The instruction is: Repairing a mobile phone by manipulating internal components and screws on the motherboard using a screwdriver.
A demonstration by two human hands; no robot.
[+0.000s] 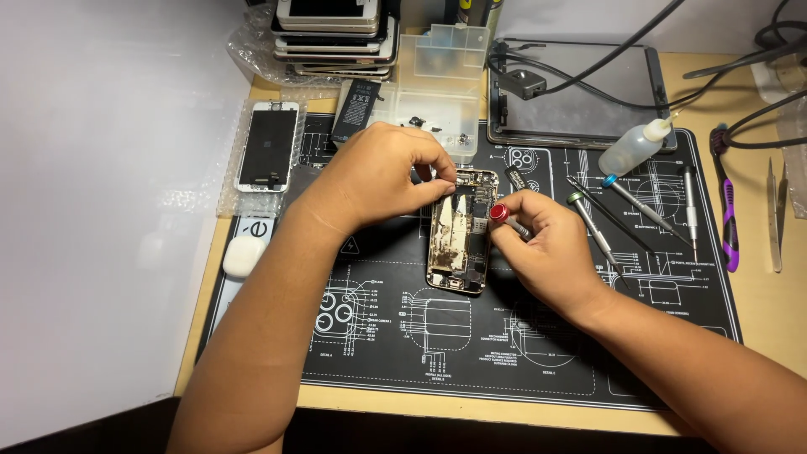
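Observation:
An opened phone body with exposed inner parts lies on the black printed work mat. My left hand rests over the phone's top end, its fingertips pinched together there; whether they hold a small part is hidden. My right hand sits beside the phone's right edge and grips a small screwdriver with a red cap, which lies tilted toward the phone.
A detached phone screen lies in bubble wrap at left, a white earbud case below it. A clear parts box, stacked phones and a tablet stand behind. Screwdrivers, a squeeze bottle, tweezers lie right.

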